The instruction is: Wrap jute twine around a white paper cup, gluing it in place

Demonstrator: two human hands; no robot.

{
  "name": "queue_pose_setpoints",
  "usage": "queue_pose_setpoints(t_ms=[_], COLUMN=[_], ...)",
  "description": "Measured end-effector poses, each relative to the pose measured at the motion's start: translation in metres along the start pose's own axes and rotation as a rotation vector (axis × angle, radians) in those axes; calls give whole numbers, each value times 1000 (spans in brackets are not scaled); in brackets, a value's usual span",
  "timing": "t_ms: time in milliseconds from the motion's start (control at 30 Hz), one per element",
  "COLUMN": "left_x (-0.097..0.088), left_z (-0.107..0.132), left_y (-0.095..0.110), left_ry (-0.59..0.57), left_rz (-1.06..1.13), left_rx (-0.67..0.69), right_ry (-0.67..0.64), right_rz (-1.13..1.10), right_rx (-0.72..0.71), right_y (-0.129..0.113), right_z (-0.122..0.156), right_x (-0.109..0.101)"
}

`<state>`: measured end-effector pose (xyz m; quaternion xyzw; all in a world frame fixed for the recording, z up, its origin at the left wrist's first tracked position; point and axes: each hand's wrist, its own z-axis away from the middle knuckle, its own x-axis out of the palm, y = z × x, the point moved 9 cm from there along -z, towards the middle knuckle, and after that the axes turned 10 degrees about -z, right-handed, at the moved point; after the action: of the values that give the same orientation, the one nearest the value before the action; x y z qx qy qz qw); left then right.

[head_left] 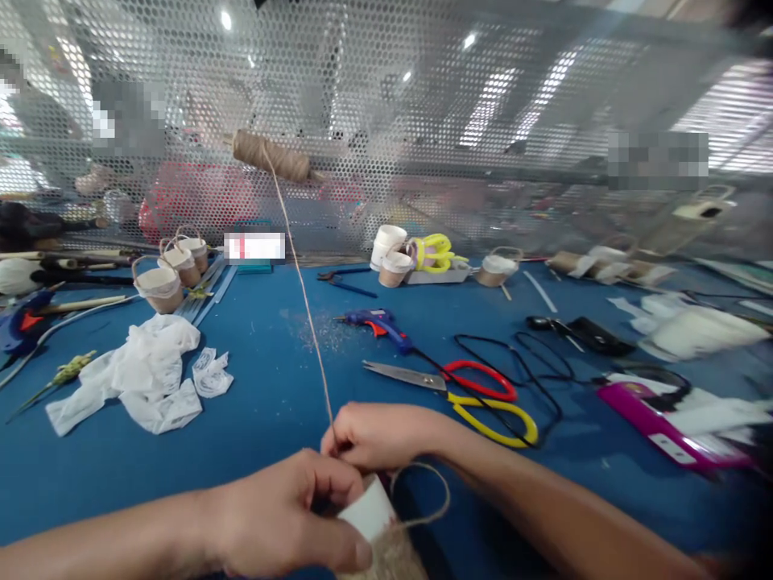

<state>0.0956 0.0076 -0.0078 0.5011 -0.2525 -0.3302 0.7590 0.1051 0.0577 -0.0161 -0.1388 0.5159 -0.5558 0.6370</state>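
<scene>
At the bottom centre my left hand (283, 515) is closed around a white paper cup (369, 514), tilted, with brown twine wrapped on its lower part. Just beyond the cup, my right hand (378, 439) has its fingers pinched on the twine (307, 306). The strand runs taut up to a twine spool (271, 155) hung on the mesh screen. A loose loop of twine (448, 491) curls out at the cup's right side. My left fingers partly cover the cup, and its bottom lies outside the picture.
Red-and-yellow scissors (423, 376) and a blue glue gun (380, 324) lie beyond my right hand. White lace (142, 370) is heaped at left, near small handled cups (158, 288). A pink power strip (658, 427) sits at right. A perforated screen (386, 105) bounds the blue table.
</scene>
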Motion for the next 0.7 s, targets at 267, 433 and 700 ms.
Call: queue_pose_setpoints(t_ms=[267, 433, 700], left_x=[-42, -85, -94], left_z=[1, 2, -12], left_y=[16, 22, 10], left_ry=[217, 535, 561], left_rz=[-64, -212, -305], left_rx=[107, 208, 186], right_ry=[804, 881, 1033], right_rz=[196, 151, -134], right_rx=[273, 520, 370], right_y=[37, 98, 102], right_z=[28, 51, 61], right_x=[-130, -164, -154])
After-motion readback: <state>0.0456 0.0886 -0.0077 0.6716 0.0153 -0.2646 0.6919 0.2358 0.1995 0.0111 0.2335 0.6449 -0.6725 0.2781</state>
